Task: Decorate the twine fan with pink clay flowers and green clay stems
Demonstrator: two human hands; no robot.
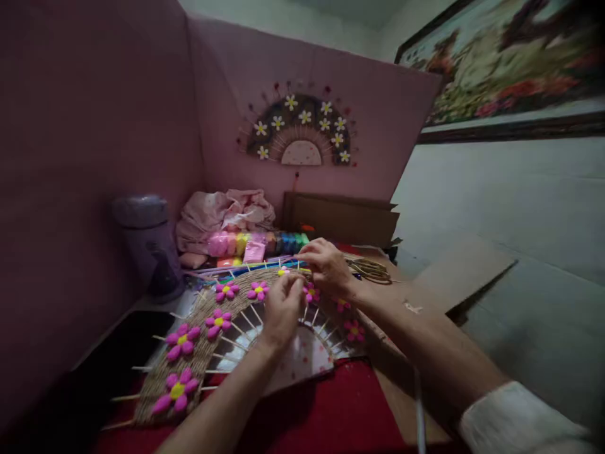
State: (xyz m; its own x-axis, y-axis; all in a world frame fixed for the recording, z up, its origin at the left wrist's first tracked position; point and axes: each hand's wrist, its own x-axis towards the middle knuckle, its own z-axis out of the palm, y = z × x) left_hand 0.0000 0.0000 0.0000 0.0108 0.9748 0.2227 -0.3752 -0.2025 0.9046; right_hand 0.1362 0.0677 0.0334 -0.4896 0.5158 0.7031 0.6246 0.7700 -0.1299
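A fan-shaped craft piece lies in front of me, a band of brown twine [201, 315] woven over thin wooden sticks. Pink flowers with yellow centres [182, 340] sit along the band. At its middle is a pale half-disc with pink dots [307, 356]. My left hand [283, 309] is over the upper middle of the band, its fingers pinched beside a small flower [283, 272]; what they grip is hidden. Just behind it, my right hand [326, 268] reaches over the fan's top edge, thumb and fingers closed together. Whatever is between them is too small to make out.
Behind the fan lie a pack of coloured clay [236, 243] and pink cloth [222, 214]. A lilac tumbler [149, 246] stands left. Cardboard [340, 217] leans behind, and a coil of cord [371, 271] lies right. A finished-looking flowered fan [300, 129] hangs on the pink panel.
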